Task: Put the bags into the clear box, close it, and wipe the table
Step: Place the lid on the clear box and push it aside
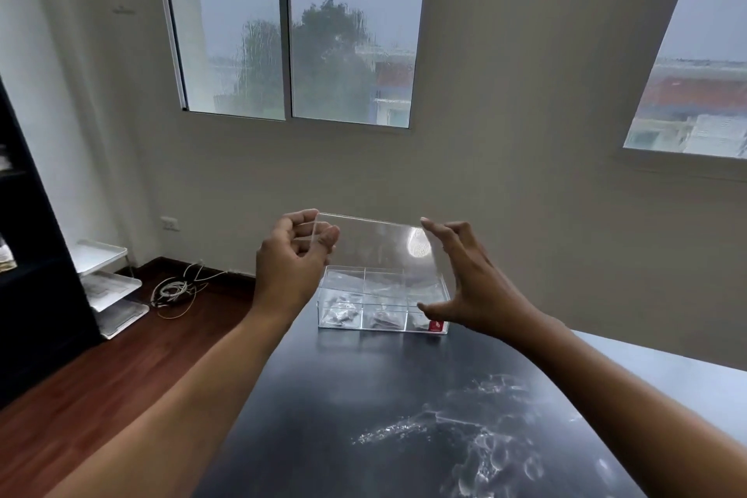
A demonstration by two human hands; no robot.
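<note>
Clear lid (376, 243), stiff and slick, hangs above the box (384, 305) on the counter (364, 396): left hand (289, 255) pinches its edge, right hand (465, 283) splayed beside, bags (343, 313) inside.

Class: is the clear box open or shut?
Open. Both hands hold the clear lid above the clear box; its compartments stand uncovered.

A single wide-angle view from the person's head looks forward and slightly down along both forearms. The left hand (293, 255) and right hand (465, 279) sit mid-frame, fairly near; the dark tabletop (364, 396) stretches below them, windows (299, 24) above and beyond.
</note>
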